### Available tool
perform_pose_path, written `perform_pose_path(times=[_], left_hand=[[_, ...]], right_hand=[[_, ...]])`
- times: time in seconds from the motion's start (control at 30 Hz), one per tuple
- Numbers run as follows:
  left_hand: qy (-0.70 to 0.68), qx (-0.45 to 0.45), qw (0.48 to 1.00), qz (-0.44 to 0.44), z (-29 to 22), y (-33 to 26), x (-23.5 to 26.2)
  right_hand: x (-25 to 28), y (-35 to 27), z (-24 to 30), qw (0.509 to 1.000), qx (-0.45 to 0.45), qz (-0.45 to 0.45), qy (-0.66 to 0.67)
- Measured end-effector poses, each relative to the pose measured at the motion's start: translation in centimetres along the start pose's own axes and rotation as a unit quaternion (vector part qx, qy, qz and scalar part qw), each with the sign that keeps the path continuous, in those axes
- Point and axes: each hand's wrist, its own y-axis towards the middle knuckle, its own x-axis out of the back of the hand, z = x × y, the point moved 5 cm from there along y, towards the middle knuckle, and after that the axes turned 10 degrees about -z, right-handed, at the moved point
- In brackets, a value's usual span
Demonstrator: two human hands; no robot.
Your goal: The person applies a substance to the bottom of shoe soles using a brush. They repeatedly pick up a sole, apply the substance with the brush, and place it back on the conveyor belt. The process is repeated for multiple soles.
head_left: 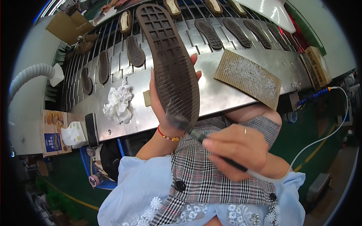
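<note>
My left hand (157,107) is wrapped round a dark brown shoe sole (169,62) from beneath, with fingertips showing past its right edge. The sole is raised close to the camera, its gridded face turned up, and its lower half looks wet. Between the fingers of my right hand (241,150) is a dark-handled brush (198,135). Its bristles, smeared by motion, touch the sole's near end. From the back of the handle a white hose (298,154) loops off to the right.
On the metal bench lie a crumpled white cloth (118,103) and a stained corrugated cardboard sheet (249,77). Beyond, a slatted conveyor carries several soles (134,52) and shoes (125,22). A white flexible duct (34,73) stands left, near a tissue pack (74,135); a cardboard box (316,67) is at right.
</note>
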Motion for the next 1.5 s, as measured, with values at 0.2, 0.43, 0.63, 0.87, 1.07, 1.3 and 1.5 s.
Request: perform_pose_path(times=[0.2, 0.43, 0.63, 0.87, 1.07, 1.3, 1.5], left_hand=[[-0.045, 0.067, 0.995, -0.057, 0.1, 0.1, -0.1], [-0.074, 0.194, 0.973, -0.105, 0.6, -0.4, -0.1], [-0.105, 0.231, 0.962, -0.106, -0.1, -0.8, 2.1], [-0.139, 0.292, 0.941, -0.099, -0.3, -1.4, 1.3], [-0.166, 0.314, 0.931, -0.086, -1.0, -2.2, 0.0], [-0.183, 0.317, 0.926, -0.095, -1.3, -2.8, -0.4], [-0.17, 0.33, 0.923, -0.103, -2.0, -3.3, 0.9]], right_hand=[[0.5, 0.5, -1.9, 0.997, -0.047, 0.004, -0.061], [1.0, 0.7, -2.3, 0.995, -0.04, 0.055, -0.075], [1.9, 1.3, -2.7, 0.994, -0.033, 0.029, -0.099], [3.1, 1.5, -2.7, 0.995, -0.019, 0.08, -0.055], [4.2, 2.4, -2.3, 0.991, -0.057, 0.117, -0.025], [5.6, 2.6, -2.9, 0.994, -0.038, 0.095, -0.022], [6.7, 3.3, -3.5, 0.994, -0.056, 0.09, -0.037]])
